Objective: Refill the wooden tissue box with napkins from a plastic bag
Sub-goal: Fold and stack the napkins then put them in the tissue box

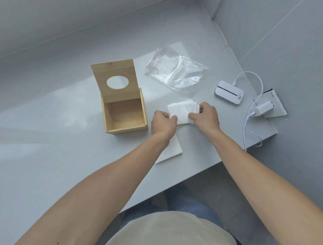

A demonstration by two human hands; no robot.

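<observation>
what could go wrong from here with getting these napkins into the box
The napkins are a loose, uneven stack pinched at each end by the left hand and right hand; they could splay or snag on the wooden box rim. The upright lid might get knocked shut while loading.

The tissue box [125,113] in the middle of the frame is light wood, smooth and matt, with a faint grain on its raised lid [116,78]. The plastic bag [176,70] above and right of it is clear, thin, crinkly and shiny. The napkins [182,109] are soft white paper with a slightly bumpy look. The table [54,147] is pale grey, smooth, a little glossy. At the right, the small device [229,95] is shiny white plastic, and the charger [263,108] and cable [252,135] are smooth white plastic.
</observation>
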